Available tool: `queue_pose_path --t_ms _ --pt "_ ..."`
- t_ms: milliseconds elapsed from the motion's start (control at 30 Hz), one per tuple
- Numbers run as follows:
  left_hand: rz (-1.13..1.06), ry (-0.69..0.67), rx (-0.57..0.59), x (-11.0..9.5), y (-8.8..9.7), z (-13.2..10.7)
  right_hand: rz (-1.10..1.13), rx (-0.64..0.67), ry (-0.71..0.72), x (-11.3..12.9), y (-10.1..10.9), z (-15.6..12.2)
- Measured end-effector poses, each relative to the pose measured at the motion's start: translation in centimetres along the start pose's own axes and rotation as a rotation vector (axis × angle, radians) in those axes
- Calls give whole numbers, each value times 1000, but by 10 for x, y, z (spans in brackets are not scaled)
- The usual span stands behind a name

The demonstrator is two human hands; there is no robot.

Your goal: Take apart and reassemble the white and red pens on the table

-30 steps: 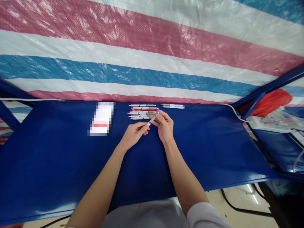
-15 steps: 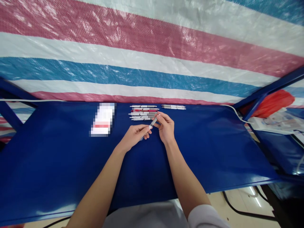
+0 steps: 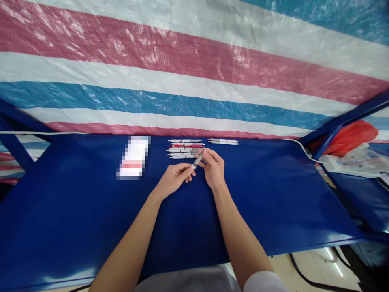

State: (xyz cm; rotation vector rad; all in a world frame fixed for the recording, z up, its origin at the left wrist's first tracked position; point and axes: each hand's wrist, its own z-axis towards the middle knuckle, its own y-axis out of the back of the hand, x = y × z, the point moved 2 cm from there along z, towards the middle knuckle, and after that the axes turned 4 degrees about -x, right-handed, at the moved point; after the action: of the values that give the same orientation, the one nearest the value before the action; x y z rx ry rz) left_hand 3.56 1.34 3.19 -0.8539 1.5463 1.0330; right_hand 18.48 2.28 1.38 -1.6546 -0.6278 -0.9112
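Note:
Between my two hands, above the blue table, a white and grey pen point(image 3: 198, 159) is held at a slant. My left hand point(image 3: 175, 178) is closed on its lower end, covering much of that part. The fingers of my right hand point(image 3: 214, 167) pinch its upper grey end. Just beyond my hands lies a stack of several pens point(image 3: 182, 150), mostly white and grey, one with red. To the right of that stack, two pens point(image 3: 223, 141) lie side by side.
A blurred white sheet or packet point(image 3: 133, 158) with a red band lies left of the pens on the blue table point(image 3: 75, 211). A striped plastic sheet point(image 3: 182, 81) hangs behind. At far right are a red bag point(image 3: 352, 138) and a white cable point(image 3: 304, 150).
The camera view has shifted slightly, so the scene sits a little lower. Both hands stay on the pen, and its clear lower end no longer shows below my left fingers.

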Motion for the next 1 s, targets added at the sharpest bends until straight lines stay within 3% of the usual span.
queue_pose_path --t_ms 433,800,1000 --pt "72 -32 -169 8 1 1 -6 -53 44 -3 -1 0" --pt "-76 -37 0 14 -2 1 83 -72 41 0 -4 -2" --pt "-88 -83 -8 12 -2 0 52 -134 77 2 -5 -4"
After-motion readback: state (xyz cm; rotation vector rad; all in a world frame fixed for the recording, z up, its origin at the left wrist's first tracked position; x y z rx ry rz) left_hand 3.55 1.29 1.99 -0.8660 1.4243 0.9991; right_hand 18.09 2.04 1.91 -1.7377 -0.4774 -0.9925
